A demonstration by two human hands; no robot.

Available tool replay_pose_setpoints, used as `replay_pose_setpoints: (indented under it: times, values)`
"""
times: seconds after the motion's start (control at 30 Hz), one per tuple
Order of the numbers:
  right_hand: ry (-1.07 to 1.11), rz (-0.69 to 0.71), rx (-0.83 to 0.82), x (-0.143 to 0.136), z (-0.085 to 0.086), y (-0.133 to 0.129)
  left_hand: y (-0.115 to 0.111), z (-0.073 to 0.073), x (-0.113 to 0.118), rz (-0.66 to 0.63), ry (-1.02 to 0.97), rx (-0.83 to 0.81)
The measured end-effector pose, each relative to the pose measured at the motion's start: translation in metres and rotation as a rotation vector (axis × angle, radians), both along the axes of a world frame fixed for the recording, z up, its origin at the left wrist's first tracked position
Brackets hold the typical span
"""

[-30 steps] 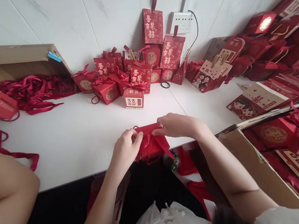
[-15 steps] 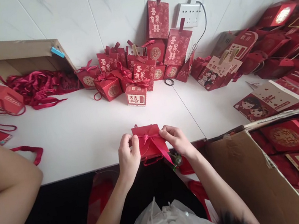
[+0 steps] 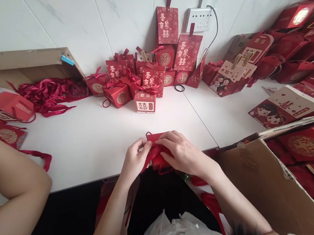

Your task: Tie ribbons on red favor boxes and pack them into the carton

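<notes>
A small red gift box (image 3: 156,136) lies at the table's front edge, mostly covered by my hands. A dark red ribbon (image 3: 153,154) crosses its top and slants down to the left. With thumb and fingers pinched together, my left hand (image 3: 136,155) holds the ribbon at the box's left side. Over the box's right side, my right hand (image 3: 181,153) has its fingers curled onto the ribbon; its fingertips are partly hidden. A thin loop handle sticks up at the box's back corner.
Finished-looking red gift boxes (image 3: 145,104) stand grouped against the tiled wall. Loose red ribbons (image 3: 49,94) spill from a cardboard box (image 3: 31,56) at back left. A large carton (image 3: 256,181) of red boxes is at my right. Another person's arm (image 3: 10,167) rests at left.
My right hand has moved left over the box, covering the bow that showed before. My left hand has shifted slightly right, and the hanging ribbon end no longer shows at right.
</notes>
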State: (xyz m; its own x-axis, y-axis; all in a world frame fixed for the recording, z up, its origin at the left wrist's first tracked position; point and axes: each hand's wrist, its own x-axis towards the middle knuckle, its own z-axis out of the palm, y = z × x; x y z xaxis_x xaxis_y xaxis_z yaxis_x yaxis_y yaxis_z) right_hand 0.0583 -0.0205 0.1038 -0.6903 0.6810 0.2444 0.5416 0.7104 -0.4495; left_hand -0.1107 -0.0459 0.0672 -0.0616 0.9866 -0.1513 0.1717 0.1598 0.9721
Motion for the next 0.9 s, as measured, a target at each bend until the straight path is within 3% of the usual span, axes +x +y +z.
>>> replay_pose_setpoints:
  times: [0.13, 0.23, 0.4, 0.6, 0.7, 0.77, 0.83, 0.9]
  values:
    - [-0.002, -0.047, 0.092, -0.001, -0.014, 0.005, -0.001, -0.001, 0.003, 0.009, -0.088, -0.049]
    - [0.088, 0.023, 0.142, 0.003, -0.019, 0.0, -0.001, 0.0, 0.005, 0.014, -0.117, -0.055]
    - [0.17, 0.12, 0.268, 0.013, -0.03, -0.023, -0.002, 0.002, 0.006, 0.04, -0.053, -0.043]
    - [0.22, 0.083, 0.429, 0.019, -0.048, -0.051, -0.003, 0.0, 0.006, 0.047, 0.046, -0.02]
    - [0.295, 0.124, 0.399, 0.022, -0.048, -0.058, -0.001, 0.001, 0.003, 0.054, 0.105, -0.021]
    - [0.499, 0.173, 0.332, 0.026, -0.044, -0.056, 0.001, 0.004, 0.002, 0.069, 0.188, -0.02]
    - [0.751, 0.034, 0.229, 0.031, -0.039, -0.046, 0.002, 0.008, 0.002, 0.089, 0.289, -0.012]
    - [0.793, -0.276, 0.034, 0.035, -0.035, -0.028, 0.004, 0.012, 0.003, 0.102, 0.381, 0.0]
